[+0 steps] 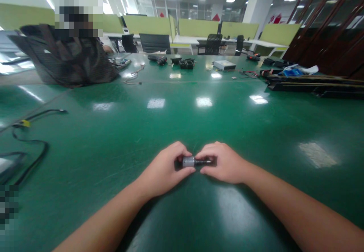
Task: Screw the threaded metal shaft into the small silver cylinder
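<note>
A small cylindrical part (188, 162) with a silver-grey body and a thin, dark, ribbed shaft lies crosswise between my hands, low over the table or on it. Its exact kind I cannot make out. My left hand (167, 168) is curled round the grey body, thumb at the near side and fingers at the far side. Around the dark shaft, to the right, my right hand (224, 163) is closed with thumb and index finger close to it. The curled fingers partly hide both ends.
The glossy green table (182, 123) spreads all around. Black cables (42, 146) lie at left, a large dark bag (76, 58) at back left. Along the far side are a drill-like tool (157, 59), black trays (187, 63), a metal box (224, 65) and long dark strips (313, 83).
</note>
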{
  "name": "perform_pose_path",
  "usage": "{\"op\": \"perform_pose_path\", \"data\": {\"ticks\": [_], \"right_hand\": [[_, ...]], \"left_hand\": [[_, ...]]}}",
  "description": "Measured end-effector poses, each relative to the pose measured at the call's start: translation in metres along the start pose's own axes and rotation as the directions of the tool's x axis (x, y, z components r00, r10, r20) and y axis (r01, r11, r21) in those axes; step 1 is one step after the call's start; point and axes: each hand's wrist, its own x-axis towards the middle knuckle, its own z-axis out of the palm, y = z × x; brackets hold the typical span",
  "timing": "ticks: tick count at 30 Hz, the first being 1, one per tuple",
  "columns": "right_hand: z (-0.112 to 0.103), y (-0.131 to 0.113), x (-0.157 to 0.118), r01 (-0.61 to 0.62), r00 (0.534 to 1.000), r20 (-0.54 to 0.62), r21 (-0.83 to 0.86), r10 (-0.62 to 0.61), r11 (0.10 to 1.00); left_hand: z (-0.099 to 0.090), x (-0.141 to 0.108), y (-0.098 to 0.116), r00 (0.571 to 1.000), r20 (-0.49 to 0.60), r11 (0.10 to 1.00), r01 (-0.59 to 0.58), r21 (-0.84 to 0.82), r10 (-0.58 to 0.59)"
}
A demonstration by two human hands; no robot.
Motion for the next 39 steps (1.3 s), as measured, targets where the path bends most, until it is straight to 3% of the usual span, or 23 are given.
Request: {"op": "perform_pose_path", "data": {"ticks": [4, 16, 39], "right_hand": [[0.0043, -0.0007, -0.0006, -0.025, 1.000, -0.016, 0.008, 0.025, 1.000], [0.0058, -0.0018, -0.0014, 0.070, 0.997, -0.025, -0.098, -0.073, 0.993], [0.0023, 0.0006, -0.0019, 0.085, 0.995, -0.042, -0.043, -0.087, 0.995]], "left_hand": [[-0.0011, 0.0002, 0.0008, 1.000, -0.004, 1.000, -0.009, -0.007, 0.009], [0.0012, -0.0002, -0.0009, 1.000, 0.003, 1.000, 0.016, -0.026, -0.016], [0.0003, -0.0007, 0.0017, 1.000, -0.002, 0.999, 0.026, -0.022, -0.026]]}}
